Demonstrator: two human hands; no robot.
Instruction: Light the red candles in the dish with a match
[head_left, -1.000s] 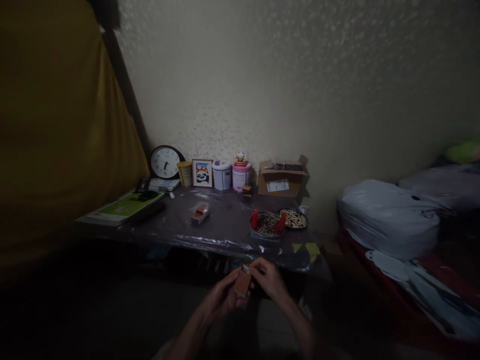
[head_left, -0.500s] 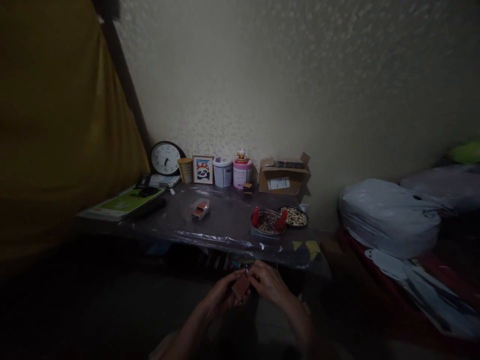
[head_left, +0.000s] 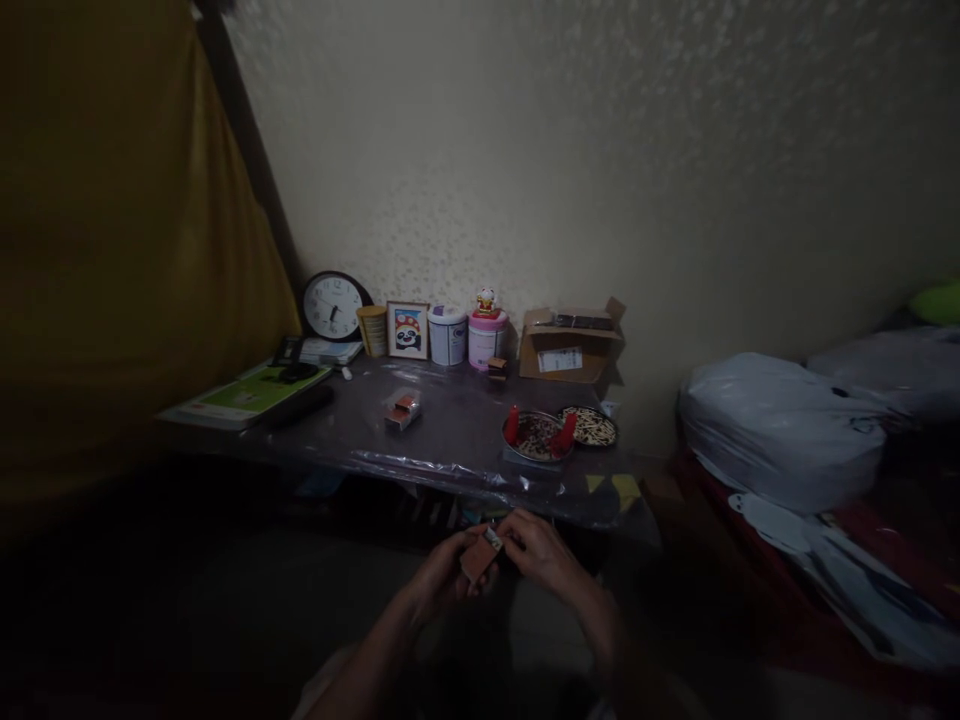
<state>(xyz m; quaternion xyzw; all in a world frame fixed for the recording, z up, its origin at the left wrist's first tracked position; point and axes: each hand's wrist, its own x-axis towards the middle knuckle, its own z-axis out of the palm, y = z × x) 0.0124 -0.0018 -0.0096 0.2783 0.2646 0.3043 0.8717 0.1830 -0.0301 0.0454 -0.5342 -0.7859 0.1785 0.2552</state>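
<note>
Left hand: the left hand (head_left: 444, 577) is curled around a small reddish-brown matchbox (head_left: 477, 560), fingers wrapped under and behind it, so it is closed on the box.
Right hand: the right hand (head_left: 541, 553) meets the box from the other side, fingertips pinched at its upper end where a pale bit shows; whether it grips the drawer or a match is too dim to tell.
Where the box lies: between the two hands, touching both, held in the air in front of the body and below the table edge.
Long axis: tilted, running from low on the left-hand side up toward the right hand's fingertips.
Nearer hand: the left carries the body of the box; the right only reaches its top end.
Beyond the hands: the table (head_left: 450, 440), covered in clear plastic, stands just ahead and above them.
Ahead and slightly right: a metal dish with two red candles (head_left: 537, 436), and a second dish of matchsticks (head_left: 590, 426) just beside it.
Ahead and left: another matchbox pack in wrap (head_left: 402, 410), well apart from the hands.
Far edge: a clock (head_left: 331, 306) against the wall.
</note>
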